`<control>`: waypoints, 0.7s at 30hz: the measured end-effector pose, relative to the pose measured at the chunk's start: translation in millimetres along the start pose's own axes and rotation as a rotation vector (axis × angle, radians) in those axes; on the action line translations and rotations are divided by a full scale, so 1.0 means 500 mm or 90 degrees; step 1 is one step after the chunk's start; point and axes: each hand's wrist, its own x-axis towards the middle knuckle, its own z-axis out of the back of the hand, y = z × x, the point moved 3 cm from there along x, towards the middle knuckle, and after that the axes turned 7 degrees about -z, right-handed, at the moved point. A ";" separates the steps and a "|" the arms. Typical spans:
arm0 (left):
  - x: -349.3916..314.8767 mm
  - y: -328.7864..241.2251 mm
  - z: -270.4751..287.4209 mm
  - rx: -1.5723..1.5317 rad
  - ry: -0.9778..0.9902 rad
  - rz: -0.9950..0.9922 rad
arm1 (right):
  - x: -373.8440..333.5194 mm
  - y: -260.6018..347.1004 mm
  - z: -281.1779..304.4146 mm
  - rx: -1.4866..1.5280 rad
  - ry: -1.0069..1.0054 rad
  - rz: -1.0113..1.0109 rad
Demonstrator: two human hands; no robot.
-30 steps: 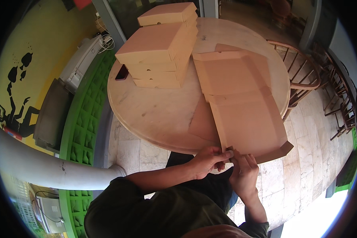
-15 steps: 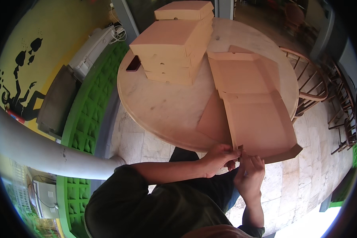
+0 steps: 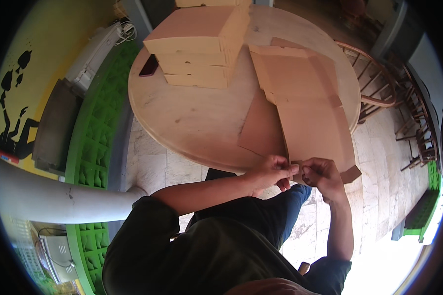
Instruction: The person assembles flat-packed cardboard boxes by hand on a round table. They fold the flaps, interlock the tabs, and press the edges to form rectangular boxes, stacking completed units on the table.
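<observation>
While three closed cardboard boxes (image 3: 192, 46) sit piled up on the round bench (image 3: 192, 123), one more box (image 3: 315, 128) lies opened out flat-ish to their right, its near end poking past the bench edge toward the person. Behind that pile there's a second stack (image 3: 211, 3), but only its top peeks in, so I can't count that one. Under the opened-out box I can see bits of flat cardboard (image 3: 263, 130), one part sticking out on the left and another at the far end; can't tell if that's one sheet or more. One phone-looking dark thing (image 3: 149, 66) too, just left of the pile.

Two hands on the job, both nearly closed. The left hand (image 3: 270, 173) has thumb and finger pinched on a small corner flap (image 3: 300, 168) at the near left corner of the opened-out box, and the right hand (image 3: 325, 176) is pinching right beside it, fingers curled in, thumb against the card.

As for what's inside stuff: lids are down on the piled boxes, so no clue. The opened-out one just shows plain brown card facing up.
</observation>
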 end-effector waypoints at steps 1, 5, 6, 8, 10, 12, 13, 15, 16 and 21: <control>0.002 -0.003 0.001 -0.004 0.001 -0.010 | 0.004 0.006 -0.001 0.030 0.016 0.010; 0.011 -0.019 0.003 -0.007 0.001 -0.007 | 0.023 0.022 -0.006 -0.092 -0.043 0.016; 0.011 -0.025 0.002 0.027 0.010 -0.021 | 0.028 0.023 -0.010 -0.102 -0.036 0.009; 0.010 -0.038 0.005 0.111 0.019 -0.026 | 0.036 0.024 -0.012 -0.137 -0.036 -0.013; 0.003 -0.067 0.008 0.376 -0.021 -0.236 | 0.042 0.026 -0.014 -0.187 -0.032 0.000; -0.019 -0.104 -0.006 0.689 -0.078 -0.679 | 0.052 0.025 -0.011 -0.231 -0.030 -0.020; -0.021 -0.106 -0.015 0.756 -0.002 -0.785 | 0.057 0.023 -0.011 -0.217 -0.019 -0.025; -0.009 -0.108 -0.019 0.761 0.114 -0.823 | 0.069 0.017 -0.013 -0.184 0.001 -0.036; -0.003 -0.106 -0.022 0.767 0.170 -0.841 | 0.072 0.011 -0.012 -0.182 0.001 -0.061; 0.014 -0.107 -0.003 0.844 0.255 -0.765 | 0.083 0.002 -0.010 -0.193 0.001 -0.052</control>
